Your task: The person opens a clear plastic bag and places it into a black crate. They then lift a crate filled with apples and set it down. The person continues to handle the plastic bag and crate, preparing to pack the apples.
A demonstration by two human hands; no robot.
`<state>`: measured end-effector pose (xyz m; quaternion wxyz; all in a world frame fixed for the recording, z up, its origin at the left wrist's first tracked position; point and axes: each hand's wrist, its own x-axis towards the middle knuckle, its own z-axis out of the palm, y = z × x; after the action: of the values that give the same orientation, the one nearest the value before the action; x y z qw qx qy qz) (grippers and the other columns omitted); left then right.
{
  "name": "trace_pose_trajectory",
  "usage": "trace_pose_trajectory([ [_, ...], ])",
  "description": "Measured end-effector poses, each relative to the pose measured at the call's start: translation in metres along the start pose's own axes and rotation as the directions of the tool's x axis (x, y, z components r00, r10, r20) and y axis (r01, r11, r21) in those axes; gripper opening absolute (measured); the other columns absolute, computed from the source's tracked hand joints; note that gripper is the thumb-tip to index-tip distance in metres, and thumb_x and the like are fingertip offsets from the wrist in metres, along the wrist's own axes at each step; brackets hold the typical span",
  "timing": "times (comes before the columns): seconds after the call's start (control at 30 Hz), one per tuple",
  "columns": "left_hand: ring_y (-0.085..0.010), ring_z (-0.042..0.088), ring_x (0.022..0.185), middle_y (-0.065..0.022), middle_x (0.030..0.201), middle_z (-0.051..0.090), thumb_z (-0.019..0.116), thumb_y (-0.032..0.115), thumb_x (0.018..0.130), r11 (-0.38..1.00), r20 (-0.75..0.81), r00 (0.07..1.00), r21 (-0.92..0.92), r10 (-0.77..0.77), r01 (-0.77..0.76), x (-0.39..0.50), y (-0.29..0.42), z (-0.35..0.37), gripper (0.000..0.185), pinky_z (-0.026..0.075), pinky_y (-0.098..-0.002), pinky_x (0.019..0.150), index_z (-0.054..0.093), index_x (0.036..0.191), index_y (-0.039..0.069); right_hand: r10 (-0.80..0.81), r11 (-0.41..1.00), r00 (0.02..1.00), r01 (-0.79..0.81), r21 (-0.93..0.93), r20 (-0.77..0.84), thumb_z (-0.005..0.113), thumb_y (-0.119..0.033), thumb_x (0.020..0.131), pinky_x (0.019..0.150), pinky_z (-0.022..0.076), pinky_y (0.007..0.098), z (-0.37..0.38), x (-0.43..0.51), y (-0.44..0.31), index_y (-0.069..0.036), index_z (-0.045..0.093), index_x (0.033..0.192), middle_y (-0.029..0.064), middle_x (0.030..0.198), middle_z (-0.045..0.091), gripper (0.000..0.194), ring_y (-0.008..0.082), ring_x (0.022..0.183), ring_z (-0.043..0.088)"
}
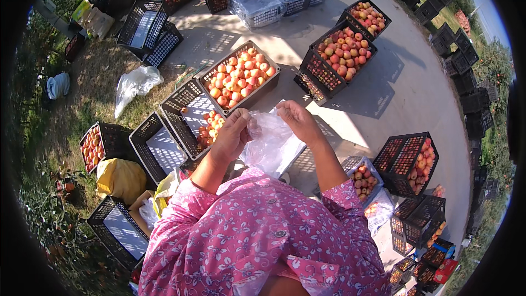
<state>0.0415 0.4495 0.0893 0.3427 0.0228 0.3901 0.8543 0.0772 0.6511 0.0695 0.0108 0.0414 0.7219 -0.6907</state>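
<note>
A clear plastic bag hangs between my two hands in front of my body. My left hand pinches its left part between thumb and fingers. My right hand grips its upper right edge the same way. Beneath the bag lies a pale flat surface, partly covered. Just beyond my hands stands a black plastic crate heaped with apples. Left of my left hand, a black crate with a light liner holds some apples at one end. Another lined black crate beside it shows no apples.
Stacked crates of apples stand ahead to the right. Blue crates lined with plastic stand farther off. At my right are more apple crates. A yellow sack and a crumpled plastic sheet lie at left.
</note>
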Motion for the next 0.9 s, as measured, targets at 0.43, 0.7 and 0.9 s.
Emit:
trace_pose_trajectory([
  [0.43,-0.0237,0.06,0.09,-0.0125,0.095,0.062,0.041,0.02,0.097,0.805,-0.144,0.985,-0.594,-0.099,-0.005,0.006,0.0,-0.081,0.025,0.049,-0.0406,0.086,0.054,0.098,-0.001,-0.064,0.58,0.957,-0.196,-0.791,-0.285,0.064,-0.023,0.079,0.058,0.0464,0.0369,-0.035,0.007,0.028,-0.007,0.061,0.082,0.0108,0.065,0.06,0.016,0.0234,0.063,0.063],
  [0.7,-0.0061,0.043,0.059,0.0058,0.07,0.045,0.054,0.033,0.09,0.989,-0.228,0.963,-0.049,-0.146,0.139,-0.01,0.018,-0.06,0.024,0.039,-0.0235,0.06,0.053,0.092,0.009,0.389,0.767,0.88,-0.146,0.625,-0.272,0.05,-0.023,0.093,0.056,0.0517,0.0313,-0.074,0.002,0.049,-0.008,0.053,0.093,0.003,0.077,0.061,0.015,0.0174,0.066,0.062],
  [0.9,-0.0156,0.06,0.07,-0.0063,0.075,0.063,0.065,0.025,0.08,0.056,-0.281,0.944,0.954,-0.172,0.294,-0.001,0.03,-0.055,0.028,0.045,-0.0306,0.064,0.062,0.097,0.003,0.366,0.612,0.917,-0.111,0.783,-0.156,0.053,-0.024,0.092,0.045,0.0362,0.0234,-0.091,-0.004,0.035,-0.011,0.053,0.085,-0.0042,0.057,0.04,0.014,0.0088,0.048,0.041],
])
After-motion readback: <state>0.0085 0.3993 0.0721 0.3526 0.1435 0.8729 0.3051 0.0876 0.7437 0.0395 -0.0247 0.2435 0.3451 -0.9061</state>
